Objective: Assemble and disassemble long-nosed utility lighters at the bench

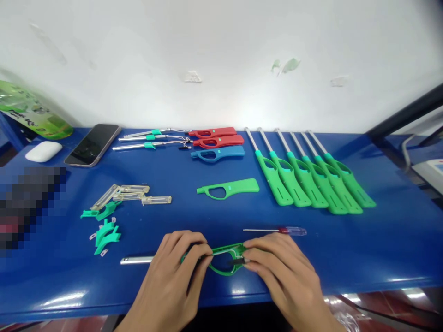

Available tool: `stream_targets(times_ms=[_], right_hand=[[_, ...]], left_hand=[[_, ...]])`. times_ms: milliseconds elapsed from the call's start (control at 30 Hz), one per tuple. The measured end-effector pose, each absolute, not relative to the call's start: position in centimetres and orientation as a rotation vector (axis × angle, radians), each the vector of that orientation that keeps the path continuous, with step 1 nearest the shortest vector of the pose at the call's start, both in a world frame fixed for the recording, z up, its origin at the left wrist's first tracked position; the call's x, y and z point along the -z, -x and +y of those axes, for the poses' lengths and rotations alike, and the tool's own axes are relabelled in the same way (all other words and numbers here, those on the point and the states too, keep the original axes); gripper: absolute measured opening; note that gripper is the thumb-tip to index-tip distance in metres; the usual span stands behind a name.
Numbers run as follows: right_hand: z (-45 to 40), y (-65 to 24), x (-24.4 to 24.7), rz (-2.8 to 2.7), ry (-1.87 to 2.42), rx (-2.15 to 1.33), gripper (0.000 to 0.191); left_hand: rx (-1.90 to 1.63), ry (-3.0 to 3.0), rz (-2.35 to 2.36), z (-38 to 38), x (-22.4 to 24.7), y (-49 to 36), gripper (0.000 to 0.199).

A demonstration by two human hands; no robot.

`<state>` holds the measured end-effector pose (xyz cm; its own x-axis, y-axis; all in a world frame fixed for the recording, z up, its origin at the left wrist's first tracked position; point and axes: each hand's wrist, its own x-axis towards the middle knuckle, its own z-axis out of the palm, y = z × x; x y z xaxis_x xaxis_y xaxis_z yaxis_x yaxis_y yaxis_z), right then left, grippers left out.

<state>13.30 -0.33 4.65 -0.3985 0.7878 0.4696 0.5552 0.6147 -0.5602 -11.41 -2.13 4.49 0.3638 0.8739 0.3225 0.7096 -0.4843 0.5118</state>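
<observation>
Rn both my hands are closed, fingertips pinched in, on a green plastic lighter handle w/ an open loop [238, 246], held just above or on the shiny blue tabletop [187, 216], near its front edge; can't tell if it touches. L hand [182, 272] grips the handle's L part, thumb & fingers nearly together; a slim silver metal tube [136, 260] sticks out past that hand to the L. R hand [282, 269] has the handle's R end btwn thumb & fingers, w/ a small black stick-like part [237, 261] at the fingertips, across the loop. Thin white wire [231, 251] runs inside the handle. Just behind my R hand: a screwdriver w/ clear purple-&-red handle [292, 231]. Farther back, approx mid-table, one loose light-green plastic handle shell [242, 186]; to its R, six green lighters w/ silver tubes [275, 180] in a slanted row. Off to the L, clear plastic fuel tanks [129, 196] & curved teal plastic pieces [108, 240], grouped tog., well apart from the grip
</observation>
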Motion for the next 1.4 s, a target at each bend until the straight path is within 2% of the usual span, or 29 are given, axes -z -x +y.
stream_targets(times_ms=[367,1000,1200,1400], right_hand=[[-0.7,-13.5,-4.3,-2.128,1.068,-0.431,0.010],[-0.7,-13.5,-4.1,-2.120,1.084,-0.456,0.011],[-0.9,-13.6,-4.2,-2.129,1.080,-0.488,0.013],[-0.8,-13.7,-4.2,-2.133,1.066,-0.498,0.014]], left_hand=[[-0.825,-2.380,1.406,-2.2,-3.7,11.6,0.020],[-0.847,-2.432,1.493,-2.8,-4.4,12.4,0.031],[-0.843,-2.395,1.609,-3.8,-4.7,14.2,0.026],[-0.881,-2.362,1.527,-3.8,-4.2,14.2,0.036]])
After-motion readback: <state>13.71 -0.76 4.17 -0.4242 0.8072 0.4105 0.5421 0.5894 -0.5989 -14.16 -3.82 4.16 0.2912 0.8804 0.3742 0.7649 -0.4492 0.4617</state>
